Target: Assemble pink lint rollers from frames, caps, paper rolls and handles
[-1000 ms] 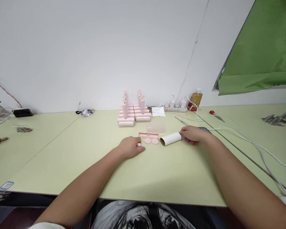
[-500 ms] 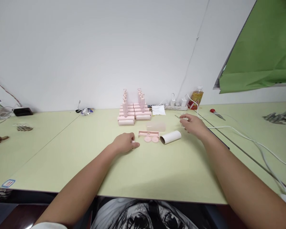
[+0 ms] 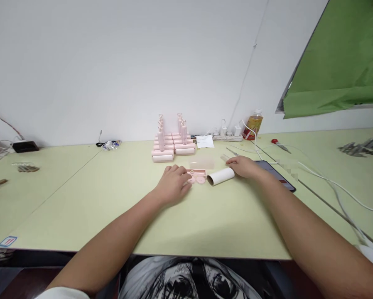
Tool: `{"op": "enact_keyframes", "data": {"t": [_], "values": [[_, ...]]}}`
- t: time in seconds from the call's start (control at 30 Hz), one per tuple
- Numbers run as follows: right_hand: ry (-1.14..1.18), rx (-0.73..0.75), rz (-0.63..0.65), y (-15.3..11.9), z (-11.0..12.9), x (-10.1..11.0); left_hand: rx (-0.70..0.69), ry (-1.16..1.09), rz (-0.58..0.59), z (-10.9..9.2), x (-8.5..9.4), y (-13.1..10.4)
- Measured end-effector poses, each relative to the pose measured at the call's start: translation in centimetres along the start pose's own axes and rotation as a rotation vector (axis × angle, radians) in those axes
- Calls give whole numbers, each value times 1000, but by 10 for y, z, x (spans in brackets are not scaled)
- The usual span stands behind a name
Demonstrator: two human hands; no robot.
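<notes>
My left hand (image 3: 173,185) is spread over the left end of a pink tray-like part (image 3: 196,171), its fingers apart, partly covering one of two flat pink discs (image 3: 200,180). My right hand (image 3: 244,167) is closed, with a clear plastic piece (image 3: 225,157) poking out at its fingertips; the grip itself is partly hidden. Between the hands lies a white paper roll (image 3: 220,176) with an open end facing left. A translucent sleeve (image 3: 202,162) rests behind the pink tray part. Just beyond my right fingers is a thin metal tool (image 3: 232,151), perhaps scissors or tweezers.
Pink lint rollers (image 3: 163,155) with upright handles stand in two rows near the wall. A phone (image 3: 278,176) and white cables lie right of my right hand. Farther back are a power strip (image 3: 228,138), a bottle (image 3: 253,124) and a red-handled tool (image 3: 280,145).
My left hand has moved right, from beside the pink parts to over them, its fingers spreading. My right hand has lowered, and the clear piece now shows left of its fingertips. The phone shows more.
</notes>
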State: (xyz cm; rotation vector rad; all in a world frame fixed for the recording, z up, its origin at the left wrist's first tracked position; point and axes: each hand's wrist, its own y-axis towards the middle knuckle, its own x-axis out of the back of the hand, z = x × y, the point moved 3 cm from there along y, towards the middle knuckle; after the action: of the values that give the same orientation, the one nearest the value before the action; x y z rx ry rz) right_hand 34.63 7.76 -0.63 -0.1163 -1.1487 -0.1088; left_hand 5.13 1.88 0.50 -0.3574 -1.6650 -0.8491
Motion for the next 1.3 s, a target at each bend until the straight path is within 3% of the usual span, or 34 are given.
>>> {"op": "enact_keyframes", "data": {"t": [0.1, 0.2, 0.33, 0.5, 0.6, 0.73, 0.97, 1.13, 1.3], "values": [[-12, 12, 21, -1, 2, 0, -71, 70, 4, -10, -11, 3], [-16, 18, 45, -4, 3, -1, -96, 64, 50, -7, -18, 3], [-19, 12, 51, -6, 4, 1, -97, -40, 77, 0, -15, 1], [-50, -43, -105, -9, 7, 16, -71, -142, 105, 1, -7, -3], [3, 69, -141, -16, 14, 20, -66, -147, 130, 1, -5, -4], [42, 260, 74, -27, 23, 10, -74, -148, 186, 1, -7, -4], [-14, 318, 372, -36, 27, 0, -74, -131, 209, 1, -8, -5], [13, 321, 406, -40, 31, 3, -84, -156, 197, 0, 1, -8], [102, 343, 339, -44, 36, 11, -54, -130, 201, 5, 2, -10]]}}
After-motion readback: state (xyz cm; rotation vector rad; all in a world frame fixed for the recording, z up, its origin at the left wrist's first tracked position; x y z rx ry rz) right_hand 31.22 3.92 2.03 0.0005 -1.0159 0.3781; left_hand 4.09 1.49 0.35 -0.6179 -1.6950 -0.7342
